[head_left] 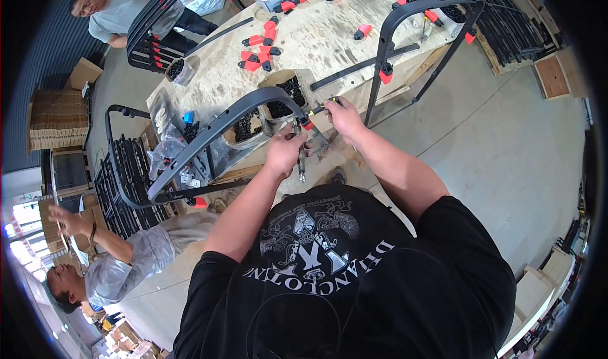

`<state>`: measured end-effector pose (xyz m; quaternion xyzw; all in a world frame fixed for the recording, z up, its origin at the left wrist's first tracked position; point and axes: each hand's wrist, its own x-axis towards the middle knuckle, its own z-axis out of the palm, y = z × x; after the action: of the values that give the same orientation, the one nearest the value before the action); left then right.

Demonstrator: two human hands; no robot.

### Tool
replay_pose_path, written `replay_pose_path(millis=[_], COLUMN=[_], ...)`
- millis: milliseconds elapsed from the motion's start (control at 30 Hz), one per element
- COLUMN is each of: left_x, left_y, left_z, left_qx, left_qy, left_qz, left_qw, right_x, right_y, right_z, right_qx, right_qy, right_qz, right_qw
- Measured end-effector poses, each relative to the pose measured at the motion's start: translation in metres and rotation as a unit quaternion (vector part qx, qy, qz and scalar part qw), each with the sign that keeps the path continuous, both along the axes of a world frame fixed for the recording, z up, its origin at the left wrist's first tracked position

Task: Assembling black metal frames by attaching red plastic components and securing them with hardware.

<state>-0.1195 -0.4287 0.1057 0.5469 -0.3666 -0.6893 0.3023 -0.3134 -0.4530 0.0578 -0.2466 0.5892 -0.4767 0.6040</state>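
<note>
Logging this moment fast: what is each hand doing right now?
Left hand: closed on a metal hand tool under the dark curved frame.
Right hand: closed on a small screwdriver-like tool.

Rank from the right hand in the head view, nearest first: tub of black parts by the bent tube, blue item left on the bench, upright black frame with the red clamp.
From the right hand:
1. Upright black frame, just right of it.
2. Tub of black parts, to its left, behind the bent tube.
3. Blue item, far left on the bench.
</note>
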Motion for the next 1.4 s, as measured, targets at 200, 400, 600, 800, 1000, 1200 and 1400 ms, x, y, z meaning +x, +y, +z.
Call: replay_pose_path(millis=[200, 400, 600, 800, 1000, 1200, 1400], left_x=[0.001, 0.000, -0.004, -0.011, -0.006, -0.022, -0.003], left_y=[-0.011, -0.022, -0.005, -0.008, -0.012, -0.006, -0.041], left_z=[0.017, 0.031, 0.003, 0.013, 0.004, -0.028, 0.015], left_qx=[0.052, 0.123, -0.001, -0.019, -0.043, -0.147, 0.279], left_qy=[0.024, 0.104, 0.015, 0.017, -0.011, -0.398, 0.195], left_qz=[-0.041, 0.009, -0.061, -0.059, -0.096, -0.221, -0.092], left_qw=[0.998, 0.987, 0.998, 0.998, 0.994, 0.878, 0.936], right_x=[0.003, -0.016, -0.030, -0.031, -0.034, -0.025, -0.031], right_y=[-0.004, -0.013, -0.025, -0.032, -0.037, -0.038, -0.025], right_z=[-0.007, -0.018, 0.004, 0.013, 0.009, 0.039, -0.018], right_qx=[0.047, 0.013, 0.060, 0.053, -0.048, 0.147, -0.052], right_qy=[-0.008, 0.032, 0.104, 0.164, 0.201, 0.139, 0.172], right_qz=[-0.010, 0.063, 0.193, 0.213, 0.224, 0.224, 0.161], right_qw=[0.999, 0.997, 0.974, 0.962, 0.952, 0.953, 0.970])
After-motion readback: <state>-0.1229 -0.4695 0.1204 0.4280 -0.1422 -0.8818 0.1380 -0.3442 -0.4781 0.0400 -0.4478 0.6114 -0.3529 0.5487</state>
